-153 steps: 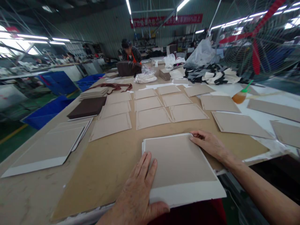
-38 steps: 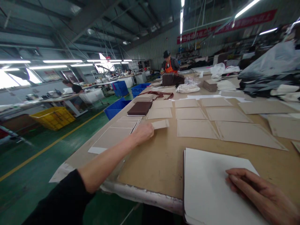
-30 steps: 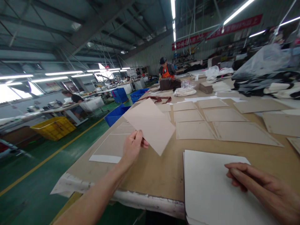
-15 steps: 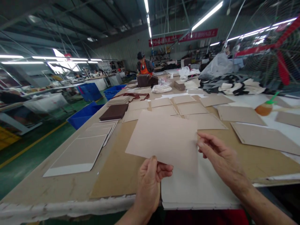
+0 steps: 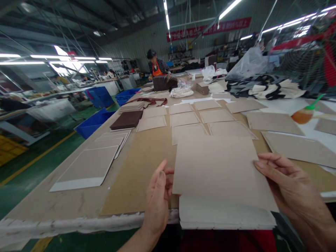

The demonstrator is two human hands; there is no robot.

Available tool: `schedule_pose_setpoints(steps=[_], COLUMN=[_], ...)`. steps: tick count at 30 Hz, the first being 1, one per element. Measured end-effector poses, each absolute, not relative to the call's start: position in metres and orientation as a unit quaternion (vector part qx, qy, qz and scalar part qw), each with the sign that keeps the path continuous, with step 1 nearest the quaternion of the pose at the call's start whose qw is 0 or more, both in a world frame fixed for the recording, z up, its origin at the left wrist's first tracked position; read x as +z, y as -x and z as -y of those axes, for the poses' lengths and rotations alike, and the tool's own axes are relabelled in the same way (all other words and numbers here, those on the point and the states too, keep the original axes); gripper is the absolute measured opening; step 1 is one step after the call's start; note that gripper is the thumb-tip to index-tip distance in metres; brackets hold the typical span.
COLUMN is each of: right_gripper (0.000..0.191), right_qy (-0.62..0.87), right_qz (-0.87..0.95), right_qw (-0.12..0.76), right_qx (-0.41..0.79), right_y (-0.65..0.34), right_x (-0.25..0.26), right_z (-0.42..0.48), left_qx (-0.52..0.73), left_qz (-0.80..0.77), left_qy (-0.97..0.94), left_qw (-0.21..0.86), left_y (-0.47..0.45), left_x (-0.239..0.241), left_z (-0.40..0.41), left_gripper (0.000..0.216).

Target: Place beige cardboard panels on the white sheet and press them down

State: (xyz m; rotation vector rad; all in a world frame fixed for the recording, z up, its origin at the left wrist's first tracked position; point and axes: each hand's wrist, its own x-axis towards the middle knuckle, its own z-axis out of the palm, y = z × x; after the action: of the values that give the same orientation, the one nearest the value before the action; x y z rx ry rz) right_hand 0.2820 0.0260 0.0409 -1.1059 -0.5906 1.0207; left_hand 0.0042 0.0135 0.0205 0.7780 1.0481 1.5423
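A beige rectangular sheet, perhaps fabric or card, lies over a pale white sheet at the table's near edge. My right hand pinches its right edge between thumb and fingers. At the left edge is my left hand, its fingers stretched upward and apart, holding nothing; whether the fingertips touch the edge I cannot tell. Several similar beige pieces are laid out in rows beyond the sheet, the nearest ones partly hidden by it.
Left on the table are a stack of white-bordered beige panels and a dark brown stack. Blue bins stand beside the table. Farther back are a person in an orange apron, plastic bags and an orange container.
The beige sheet has moved right and toward me, turning squarer to the table edge. My left hand has released its near edge and shifted to its left side; my right hand moved right with it.
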Motion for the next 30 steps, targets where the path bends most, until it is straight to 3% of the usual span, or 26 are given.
schedule_pose_setpoints(steps=[7,16,30], right_gripper=[0.052,0.053,0.053], right_qy=[0.575,0.691,0.742], right_qz=[0.285,0.363,0.414], right_qw=[0.613,0.47,0.417], right_qx=[0.461,0.413,0.323], right_y=[-0.292,-0.302,-0.303], right_x=[0.018,0.007,0.004], right_z=[0.0,0.015,-0.042], left_qx=[0.537,0.43,0.427], left_qz=[-0.544,-0.59,-0.586], left_qy=[-0.493,-0.552,-0.598], left_qw=[0.415,0.402,0.342], left_y=[0.001,0.011,0.0], left_x=[0.014,0.002,-0.005], left_z=[-0.02,-0.012,-0.05], left_gripper=[0.033,0.028,0.019])
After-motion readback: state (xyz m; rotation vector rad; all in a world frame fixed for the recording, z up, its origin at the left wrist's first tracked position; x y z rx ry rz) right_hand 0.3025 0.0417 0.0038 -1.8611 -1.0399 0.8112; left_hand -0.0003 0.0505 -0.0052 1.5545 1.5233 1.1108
